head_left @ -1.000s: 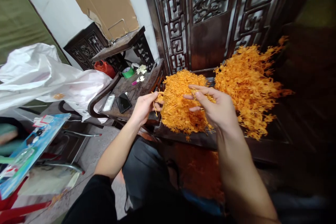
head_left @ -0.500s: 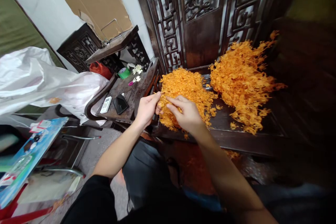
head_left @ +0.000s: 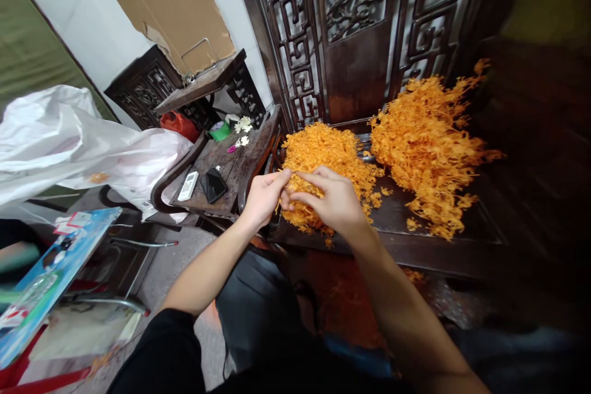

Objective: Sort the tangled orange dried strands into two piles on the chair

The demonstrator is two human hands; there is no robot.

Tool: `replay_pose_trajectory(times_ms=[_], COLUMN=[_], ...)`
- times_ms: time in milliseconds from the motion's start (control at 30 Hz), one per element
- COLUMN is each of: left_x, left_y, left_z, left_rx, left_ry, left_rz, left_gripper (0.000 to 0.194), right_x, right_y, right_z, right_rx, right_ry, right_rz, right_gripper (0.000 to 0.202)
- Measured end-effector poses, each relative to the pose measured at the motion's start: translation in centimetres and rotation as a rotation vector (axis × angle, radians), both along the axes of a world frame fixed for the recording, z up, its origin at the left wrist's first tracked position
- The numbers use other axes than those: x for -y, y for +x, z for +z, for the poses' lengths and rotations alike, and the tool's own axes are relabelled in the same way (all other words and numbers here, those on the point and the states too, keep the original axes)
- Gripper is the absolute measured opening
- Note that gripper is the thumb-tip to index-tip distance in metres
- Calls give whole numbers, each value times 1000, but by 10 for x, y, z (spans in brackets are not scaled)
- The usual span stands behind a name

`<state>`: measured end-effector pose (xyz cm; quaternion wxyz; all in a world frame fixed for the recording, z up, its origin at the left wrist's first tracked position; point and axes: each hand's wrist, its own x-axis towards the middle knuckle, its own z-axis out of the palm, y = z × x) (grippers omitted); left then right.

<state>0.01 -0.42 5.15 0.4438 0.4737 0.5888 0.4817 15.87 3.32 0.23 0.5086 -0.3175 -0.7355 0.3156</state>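
Observation:
My left hand (head_left: 265, 198) is closed in a pinch, thumb against the bent fingers, at the near left side of a pile of small orange artificial flowers (head_left: 325, 144). Facing it, my right hand (head_left: 337, 197) pinches at the same spot, its fingertips almost meeting the left thumb. Between the fingertips is a small orange flower sprig, hard to tell apart from the pile behind it. A second, larger heap of orange flower sprigs (head_left: 429, 148) lies to the right on the dark wooden bench (head_left: 392, 215).
On the dark side table (head_left: 221, 157) lie a white remote (head_left: 188, 186), a black phone (head_left: 213, 184), green tape (head_left: 220, 130) and small white flowers (head_left: 242, 125). White plastic bags (head_left: 92, 141) bulk at left. Another person's arm (head_left: 21, 255) is by a blue folding table (head_left: 87, 234).
My right hand has come slightly closer to my left, its fingertips now nearly touching the left hand's. The view has shifted a little; both piles stay in place.

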Motion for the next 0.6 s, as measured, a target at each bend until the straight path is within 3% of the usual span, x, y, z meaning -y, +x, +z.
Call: replay_pose_trajectory(times_ms=[167, 367, 600], left_x=[4, 4, 5], left_y=[3, 18, 23], left_z=[-2, -1, 3], left_rx=[-82, 96, 170], left_ry=[67, 100, 66], left_rz=[-11, 82, 62], left_gripper=[54, 52, 56], right_x=[0, 12, 15], right_y=[1, -16, -18], right_z=[0, -6, -10], right_rx=[-68, 43, 12], right_ry=[74, 221, 274], right_rz=[-68, -223, -252], right_gripper=[27, 32, 25])
